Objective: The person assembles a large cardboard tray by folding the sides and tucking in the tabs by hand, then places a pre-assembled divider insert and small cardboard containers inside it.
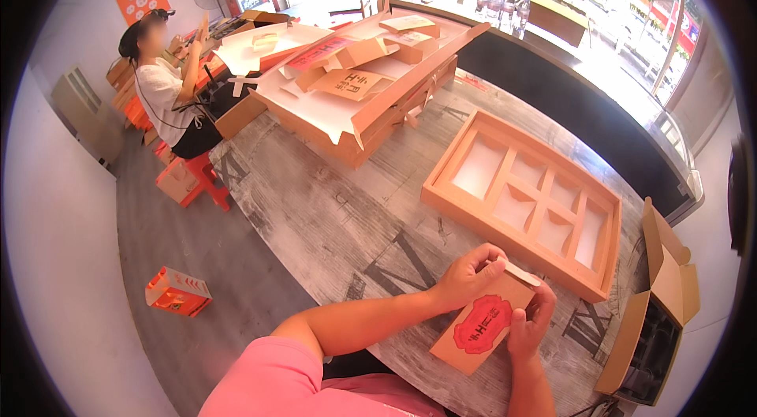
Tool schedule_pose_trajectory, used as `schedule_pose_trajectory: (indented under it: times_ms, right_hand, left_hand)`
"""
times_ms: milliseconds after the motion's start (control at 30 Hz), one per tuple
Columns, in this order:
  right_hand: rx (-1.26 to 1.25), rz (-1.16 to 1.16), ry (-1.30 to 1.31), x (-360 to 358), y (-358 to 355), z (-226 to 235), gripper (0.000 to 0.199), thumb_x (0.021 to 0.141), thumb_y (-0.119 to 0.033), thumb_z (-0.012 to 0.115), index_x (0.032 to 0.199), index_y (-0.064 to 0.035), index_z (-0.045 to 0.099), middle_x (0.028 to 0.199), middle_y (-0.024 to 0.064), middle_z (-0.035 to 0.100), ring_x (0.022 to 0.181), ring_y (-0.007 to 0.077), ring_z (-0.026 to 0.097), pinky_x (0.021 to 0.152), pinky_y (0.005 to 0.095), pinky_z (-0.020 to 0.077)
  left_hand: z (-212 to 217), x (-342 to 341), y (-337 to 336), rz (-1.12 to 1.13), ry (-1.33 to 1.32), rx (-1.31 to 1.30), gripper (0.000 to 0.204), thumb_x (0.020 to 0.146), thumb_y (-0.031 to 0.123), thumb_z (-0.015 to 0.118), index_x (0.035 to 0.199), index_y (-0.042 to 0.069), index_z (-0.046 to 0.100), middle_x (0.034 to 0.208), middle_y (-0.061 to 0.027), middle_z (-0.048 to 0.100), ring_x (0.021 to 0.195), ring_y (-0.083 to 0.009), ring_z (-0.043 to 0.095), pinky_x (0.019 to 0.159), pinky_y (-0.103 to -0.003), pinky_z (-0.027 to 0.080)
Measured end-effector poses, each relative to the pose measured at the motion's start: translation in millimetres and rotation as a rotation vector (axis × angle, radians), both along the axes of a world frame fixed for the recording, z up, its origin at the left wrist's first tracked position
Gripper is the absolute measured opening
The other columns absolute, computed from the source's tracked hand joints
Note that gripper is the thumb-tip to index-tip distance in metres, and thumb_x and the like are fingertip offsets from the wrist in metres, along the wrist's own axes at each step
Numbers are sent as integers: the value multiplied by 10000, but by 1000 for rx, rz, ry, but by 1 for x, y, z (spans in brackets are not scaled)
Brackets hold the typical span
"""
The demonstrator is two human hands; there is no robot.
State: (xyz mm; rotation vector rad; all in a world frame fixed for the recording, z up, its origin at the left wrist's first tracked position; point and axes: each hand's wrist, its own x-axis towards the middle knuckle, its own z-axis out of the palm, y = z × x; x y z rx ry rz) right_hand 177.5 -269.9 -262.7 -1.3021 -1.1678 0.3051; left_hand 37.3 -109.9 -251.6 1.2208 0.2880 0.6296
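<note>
Between my hands is a small brown cardboard box [465,342] with a red label, tilted over the near edge of the table. My left hand [471,275] grips its upper end, thumb and fingers at the end flap. Round the right side of the same box my right hand [532,321] is closed, its thumb lying on the front face. Just beyond my hands rests a shallow brown cardboard tray [441,194], split by dividers into several compartments with white bottoms.
A large open carton [347,150] holding folded box pieces [355,84] stands farther back on the grey wood-look table [315,212]. An open cardboard box [619,366] with dark contents is at the right. Another person [169,86] sits at the far left. An orange-and-white box [178,291] stands on the floor.
</note>
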Motion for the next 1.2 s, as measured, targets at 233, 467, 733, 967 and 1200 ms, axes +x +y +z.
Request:
schedule_pose_trajectory:
  times_ms: [233, 467, 733, 967, 1200]
  right_hand:
    - [18, -52, -13, -5, 2, 5, 705, 1026, -545, 674, 1457, -35, 449, 1452, 208, 541, 1270, 286, 608, 931, 367, 573]
    - [17, -20, -149, -6, 12, 29, 539, 1051, -445, 665, 1361, -16, 566, 1378, 204, 596, 1164, 278, 641, 881, 367, 581]
    - [27, -60, -333, -1, 12, 35, 445, 1055, -403, 667, 1262, -9, 640, 1316, 210, 650, 1112, 304, 669, 873, 360, 570]
    - [-11, -63, -219, -8, 10, 38, 480, 1046, -410, 679, 1292, 1, 640, 1323, 212, 643, 1149, 303, 658, 867, 355, 581]
    - [-7, -72, -280, -4, 13, 38, 506, 1027, -425, 694, 1293, 0, 624, 1293, 218, 640, 1155, 313, 644, 894, 381, 561]
  left_hand:
    - [4, 4, 4, 7, -21, -40, 228, 1109, 247, 596, 1228, 53, 596, 1105, -7, 641, 1026, -68, 596, 900, -266, 524]
    - [-10, 4, 2, 29, -40, -20, 204, 1103, 195, 573, 1248, 51, 588, 1136, -24, 646, 1043, -83, 609, 922, -279, 528]
    - [-10, 6, -3, 159, -115, 195, 181, 1103, 104, 565, 1278, 64, 585, 1272, -67, 623, 1114, -119, 622, 967, -296, 525]
    - [-3, 2, -4, 147, -104, 219, 177, 1095, 98, 580, 1269, 66, 583, 1322, -79, 603, 1121, -122, 618, 934, -286, 527]
    - [2, 1, -5, 145, -132, 305, 103, 1088, 138, 621, 1178, 92, 603, 1287, -46, 612, 1083, -85, 583, 817, -245, 498]
